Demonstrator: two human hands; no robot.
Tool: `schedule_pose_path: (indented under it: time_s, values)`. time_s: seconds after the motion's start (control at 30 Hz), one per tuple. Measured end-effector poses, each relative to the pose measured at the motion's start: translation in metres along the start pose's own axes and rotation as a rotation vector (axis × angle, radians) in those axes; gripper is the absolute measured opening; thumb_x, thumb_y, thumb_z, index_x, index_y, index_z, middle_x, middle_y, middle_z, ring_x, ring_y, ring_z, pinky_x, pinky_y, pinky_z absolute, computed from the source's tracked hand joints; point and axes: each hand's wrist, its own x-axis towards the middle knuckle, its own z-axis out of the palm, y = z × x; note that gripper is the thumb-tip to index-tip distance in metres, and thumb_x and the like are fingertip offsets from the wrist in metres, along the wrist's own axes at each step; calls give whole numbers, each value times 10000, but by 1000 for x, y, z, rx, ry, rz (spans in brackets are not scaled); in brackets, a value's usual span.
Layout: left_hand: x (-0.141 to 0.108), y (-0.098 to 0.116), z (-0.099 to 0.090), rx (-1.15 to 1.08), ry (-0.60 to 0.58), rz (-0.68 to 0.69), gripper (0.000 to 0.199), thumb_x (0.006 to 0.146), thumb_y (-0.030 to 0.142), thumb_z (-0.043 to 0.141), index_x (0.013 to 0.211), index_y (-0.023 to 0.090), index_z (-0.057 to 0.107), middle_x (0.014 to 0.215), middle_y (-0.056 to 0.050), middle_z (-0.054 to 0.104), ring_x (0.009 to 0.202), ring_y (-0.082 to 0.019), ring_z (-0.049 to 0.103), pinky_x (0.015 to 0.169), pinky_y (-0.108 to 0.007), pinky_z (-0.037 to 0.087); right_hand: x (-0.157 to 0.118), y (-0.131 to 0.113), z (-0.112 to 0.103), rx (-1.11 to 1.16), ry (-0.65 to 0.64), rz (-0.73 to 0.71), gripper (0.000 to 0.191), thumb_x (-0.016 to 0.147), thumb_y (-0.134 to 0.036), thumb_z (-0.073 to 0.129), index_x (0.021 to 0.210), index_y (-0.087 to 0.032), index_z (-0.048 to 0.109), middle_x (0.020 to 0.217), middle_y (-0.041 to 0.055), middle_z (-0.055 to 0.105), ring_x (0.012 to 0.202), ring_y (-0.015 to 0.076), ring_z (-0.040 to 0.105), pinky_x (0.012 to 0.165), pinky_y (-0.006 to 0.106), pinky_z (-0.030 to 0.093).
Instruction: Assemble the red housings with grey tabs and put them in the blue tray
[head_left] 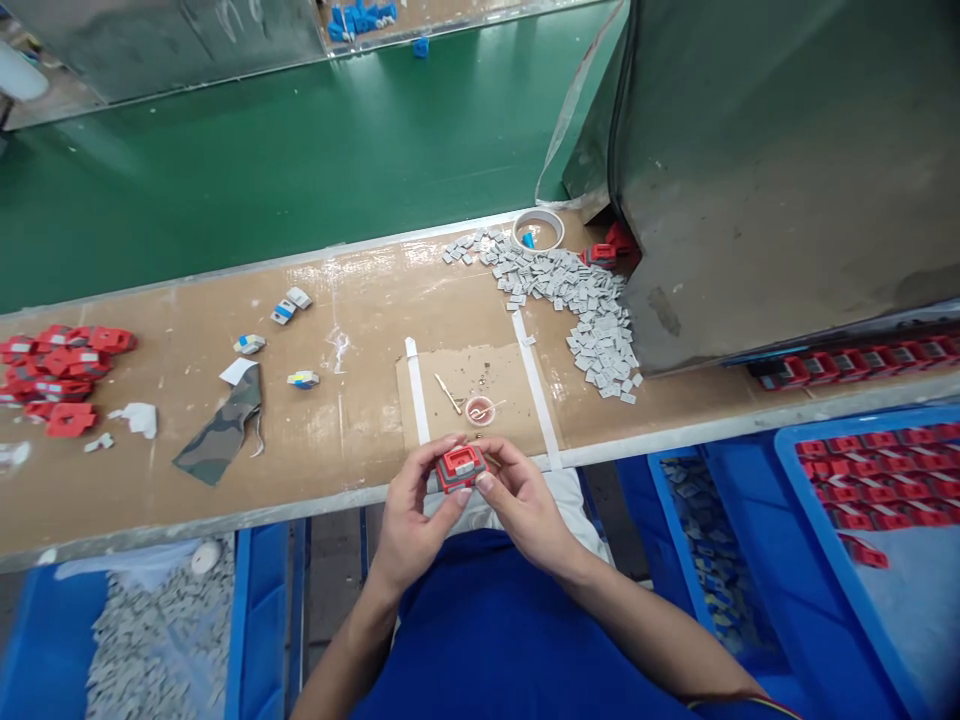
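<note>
Between my two hands, just over the bench's front edge, is a small red and grey plastic part (460,464) with a recess on top. My left hand (414,512) is closed around its left side, thumb at the near edge. On the opposite side the fingers and thumb of my right hand (523,500) grip it. Past the part, on a cardboard sheet (442,362) held by white tape strips, stands a little round cup (481,410) with reddish contents and a thin stick across it. A pale slim stick (448,394) lies to the cup's left.
Many small grey pieces (574,290) are heaped at the right near a tape roll (538,231). Red parts (64,370) pile up at the left, beside camouflage cloth (225,425). Blue bins (259,620) flank me; a large metal housing (780,180) stands right. Behind runs a green belt (300,160).
</note>
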Motion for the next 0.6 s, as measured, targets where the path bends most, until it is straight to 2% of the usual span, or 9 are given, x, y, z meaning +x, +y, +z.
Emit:
schedule_pose_path:
  time_s: [0.1,0.2,0.3,0.43,0.6]
  values:
    - [1,-5,-2,160,-18,82,386,947,243,724,1326,208,659,1281,-124,763,1171,-226,742,1026,-330,593,-2,-2,-2,-76,27,-22,297,1009,-457,651,1214,-250,593,1135,81,690,1038,196,697,962,365,576]
    - [5,-4,-8,301,-88,195,378,941,216,726,1316,209,675,1270,-117,764,1177,-228,736,1033,-337,594,-2,-11,-8,-357,60,-177,190,1022,-323,631,1200,-255,633,1208,93,632,1117,196,657,953,344,560]
    - [8,-2,-11,339,-149,232,400,957,224,703,1352,200,644,1273,-124,758,1164,-225,743,1008,-332,610,2,-23,-13,-573,-29,-283,97,1016,-209,604,1082,-235,669,1145,84,624,1105,190,646,949,333,549]
    - [7,-2,-13,351,-146,210,456,962,277,705,1394,185,596,1267,-142,757,1136,-238,758,988,-353,627,6,-31,-16,-640,-83,-306,98,999,-153,602,1050,-223,648,1118,74,631,1054,180,666,923,319,553]
    - [8,-3,-11,340,-164,281,362,984,233,666,1343,204,631,1282,-139,754,1208,-236,729,1033,-361,608,4,-27,-16,-659,-77,-337,85,986,-136,611,1000,-219,624,1075,63,619,1019,175,660,885,310,557]
